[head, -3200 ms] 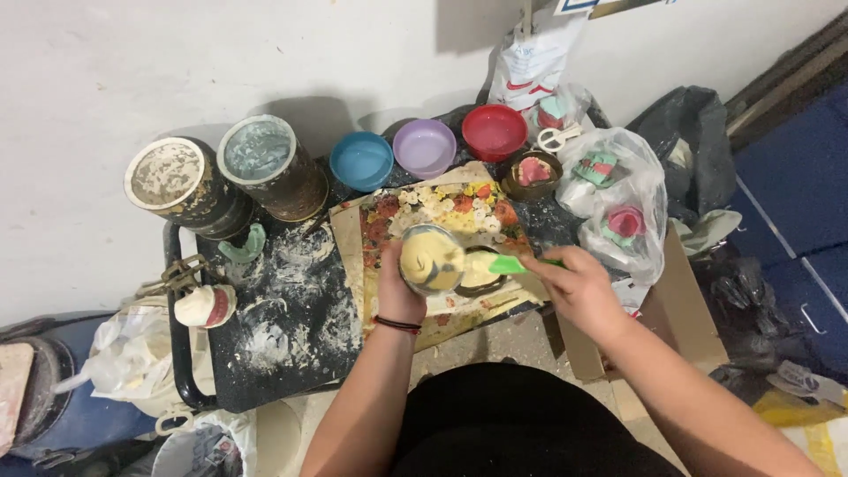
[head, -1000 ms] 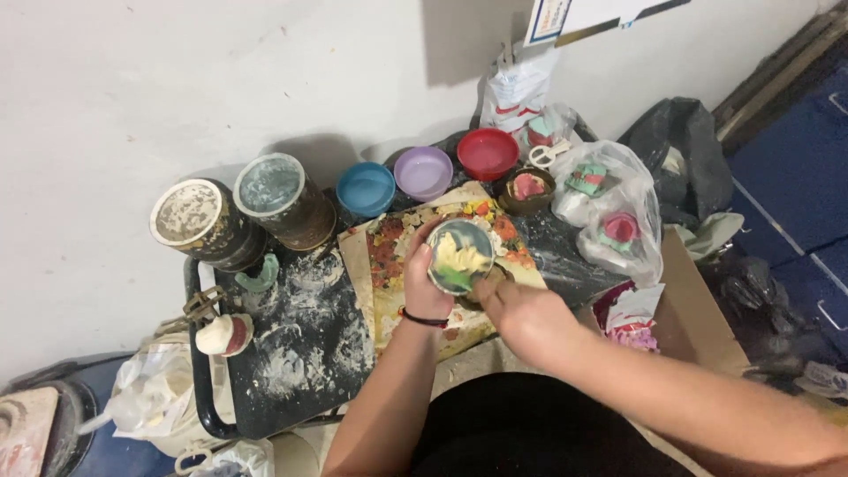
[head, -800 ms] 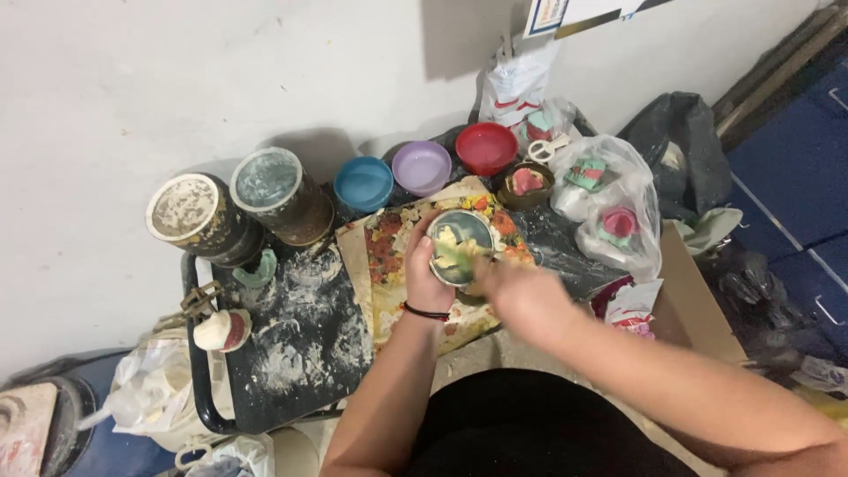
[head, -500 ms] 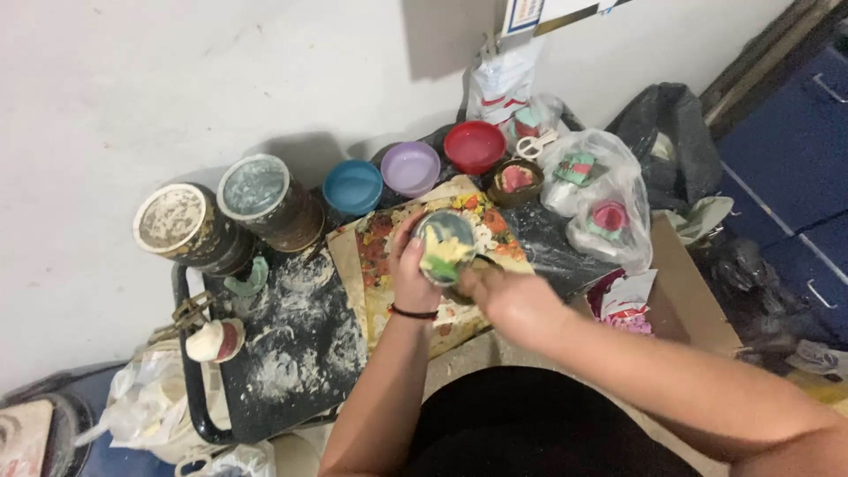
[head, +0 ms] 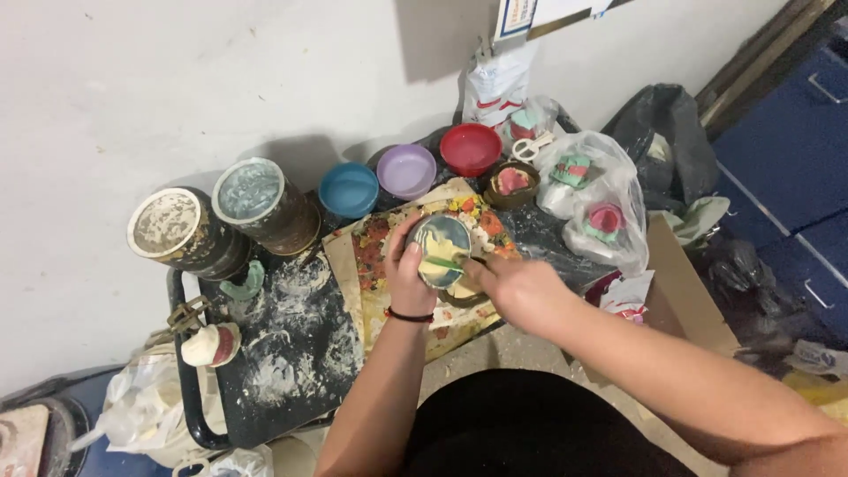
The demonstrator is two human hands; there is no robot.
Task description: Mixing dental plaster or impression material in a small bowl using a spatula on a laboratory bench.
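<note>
My left hand (head: pixel 408 276) grips a small round bowl (head: pixel 439 247) with yellow, green and dark swirls inside, tilted up toward me above a flowered sheet (head: pixel 382 261). My right hand (head: pixel 517 288) is at the bowl's right rim and pinches a thin green tool (head: pixel 448 263) that lies across the inside of the bowl. A dark band circles my left wrist.
A black tray (head: pixel 291 353) smeared with white carries two paint-crusted tins (head: pixel 166 228) (head: pixel 253 196). Blue (head: pixel 348 188), purple (head: pixel 406 170) and red (head: pixel 470 147) bowls line the wall. A clear bag of moulded pieces (head: pixel 590 199) lies at right, beside cardboard (head: pixel 676 291) and black bags.
The bowl was lifted off the sheet and turned to face me. My right hand came in with the green tool and now works it inside the bowl.
</note>
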